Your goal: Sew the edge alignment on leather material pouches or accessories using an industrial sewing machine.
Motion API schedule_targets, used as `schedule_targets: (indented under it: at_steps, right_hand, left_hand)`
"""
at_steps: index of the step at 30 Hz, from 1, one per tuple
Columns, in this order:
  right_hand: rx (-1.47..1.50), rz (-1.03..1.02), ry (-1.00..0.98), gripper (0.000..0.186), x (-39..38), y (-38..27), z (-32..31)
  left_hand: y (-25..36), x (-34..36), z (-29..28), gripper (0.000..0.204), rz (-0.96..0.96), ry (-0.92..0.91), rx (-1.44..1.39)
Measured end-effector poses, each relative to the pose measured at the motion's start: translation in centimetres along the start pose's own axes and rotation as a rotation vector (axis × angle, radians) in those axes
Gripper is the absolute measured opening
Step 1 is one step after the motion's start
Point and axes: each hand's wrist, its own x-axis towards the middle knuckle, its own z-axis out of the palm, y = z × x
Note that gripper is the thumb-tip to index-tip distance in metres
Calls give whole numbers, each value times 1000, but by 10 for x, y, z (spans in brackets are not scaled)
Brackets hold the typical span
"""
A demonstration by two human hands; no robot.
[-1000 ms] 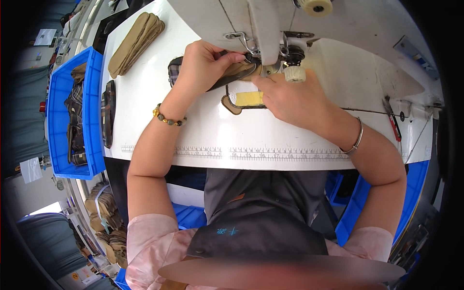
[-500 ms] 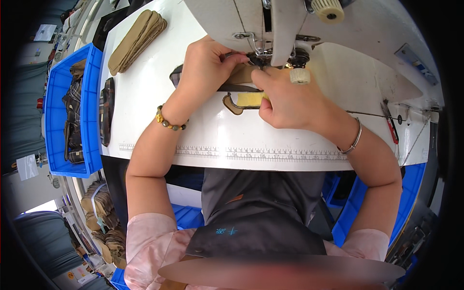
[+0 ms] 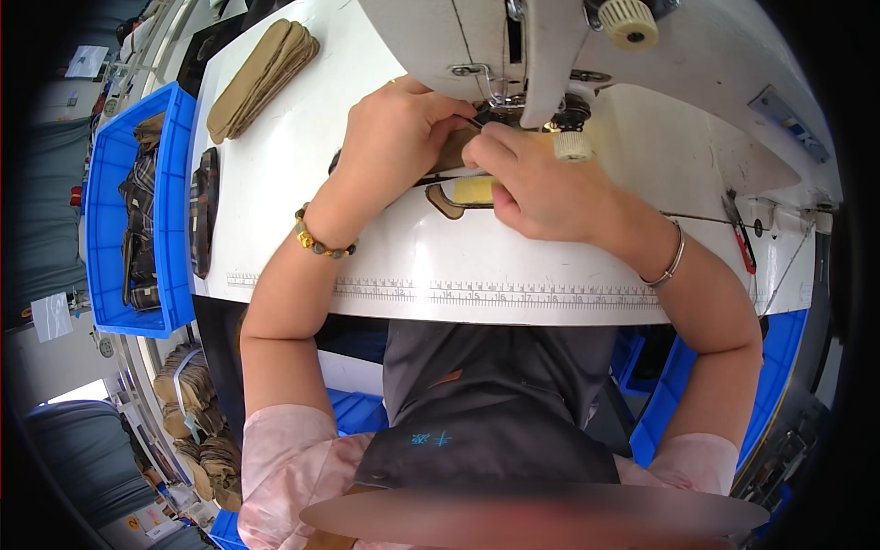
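Note:
Both my hands work close under the sewing machine head (image 3: 458, 55), at a brown fabric piece (image 3: 450, 156) with a dark edge. My left hand (image 3: 392, 137) pinches the far edge of this fabric between thumb and fingertips, just left of the needle area. Fingers curled, my right hand (image 3: 547, 188) grips the same piece from the right, its fingertips almost meeting the left ones. Much of the fabric is covered by the hands and the machine. Below them lies a small curved tan piece with dark trim (image 3: 445, 203), beside a yellow patch (image 3: 473, 191) on the table.
A ruler strip (image 3: 513, 295) runs along the front of the white table (image 3: 302, 183). Stacked brown fabric pieces (image 3: 261, 81) lie at the far left, near a folded plaid piece (image 3: 203, 213) and a blue crate (image 3: 174, 206) of plaid items. Red-handled snips (image 3: 741, 234) rest at right.
My left hand has turned slightly and covers more of the fabric's left end. My right fingertips have shifted a little left, drawing closer to the left hand.

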Motion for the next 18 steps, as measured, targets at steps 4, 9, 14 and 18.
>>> schedule_targets:
  at_steps: [4, 9, 14, 18]
  right_hand:
    - [-159, -87, 160, 16, 5, 10, -3]
    - [-377, -213, 291, 8, 8, 0, -13]
    - [-460, -288, 369, 5, 0, 0, -9]
    - [-403, -320, 266, 8, -8, -5, -8]
  left_hand:
    - [7, -1, -2, 17, 109, 22, 213]
    - [2, -4, -1, 17, 258, 83, 241]
    - [0, -3, 4, 20, 398, 133, 199]
    - [1, -6, 5, 20, 531, 50, 217]
